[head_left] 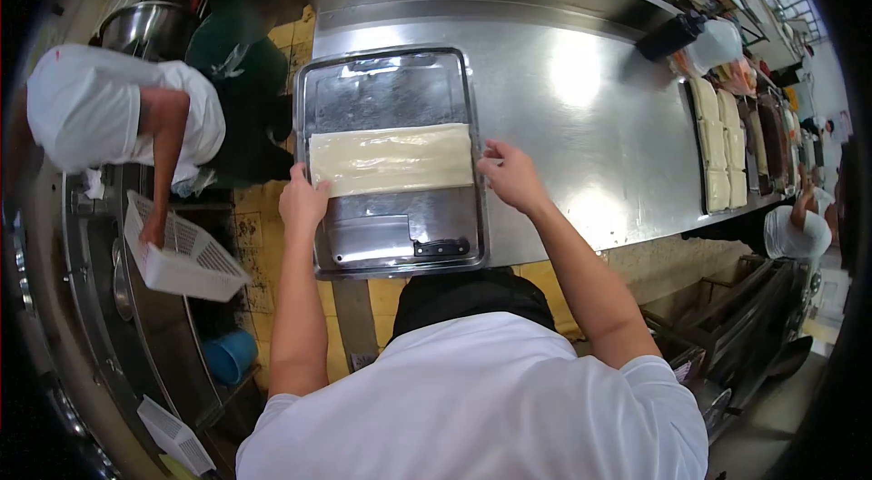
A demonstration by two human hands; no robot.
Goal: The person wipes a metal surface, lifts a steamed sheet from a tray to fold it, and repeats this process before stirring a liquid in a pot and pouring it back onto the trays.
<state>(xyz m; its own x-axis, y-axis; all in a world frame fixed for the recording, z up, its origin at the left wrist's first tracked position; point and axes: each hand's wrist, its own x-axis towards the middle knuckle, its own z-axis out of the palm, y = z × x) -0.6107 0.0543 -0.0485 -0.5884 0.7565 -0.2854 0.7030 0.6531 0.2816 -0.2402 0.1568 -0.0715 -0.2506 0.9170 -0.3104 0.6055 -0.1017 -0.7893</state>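
A long folded slab of pale, glossy dough (391, 160) lies across the middle of a metal tray (316, 98). Below it in the tray rests a cleaver (368, 239), its black handle pointing right. My left hand (302, 198) is at the tray's left rim, thumb over the rim by the dough's left end and fingers closed around the edge. Just beside the tray's right rim is my right hand (513, 178), its fingers bent and thumb apart, close to the dough's right end. Nothing shows between those fingers.
The tray sits on a steel table (545, 198) with a raised back ledge. To the right stand a black tray of pale blocks (718, 144) and a dark bottle (670, 35). At left, a co-worker (127, 108) holds a white plastic basket (186, 253); a blue bucket (230, 356) stands below.
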